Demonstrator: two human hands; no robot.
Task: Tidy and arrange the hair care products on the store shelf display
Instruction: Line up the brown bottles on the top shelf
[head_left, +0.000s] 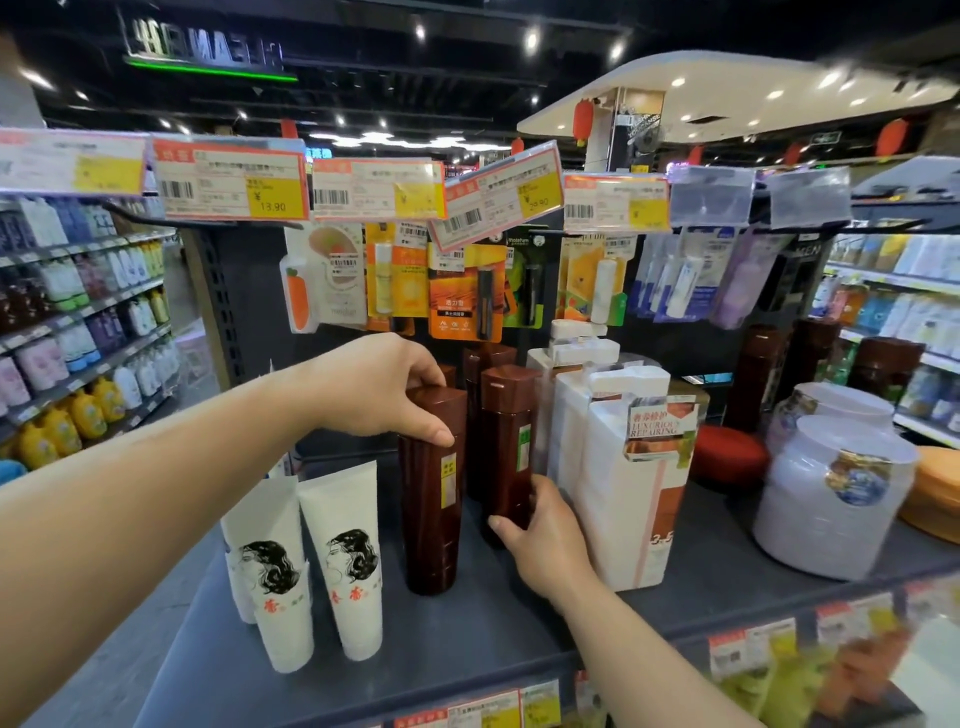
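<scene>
On the dark grey shelf (415, 639), two white squeeze tubes with a face drawn on them (311, 561) stand at the left. Next, the left hand (374, 384) pinches the cap of a tall brown plastic bottle (434, 499). The right hand (540, 535) wraps the bottom of a second tall brown bottle (506, 441), beside the white pump bottles (618, 467). Both grips are closed on bottles. Slide them slowly and keep them straight up, so none tip over.

A single head-worn wide-angle camera looks forward and slightly down at the shelf (519, 639) from close range. Both forearms reach in from the bottom edge; aisles curve away beside the shelf.
</scene>
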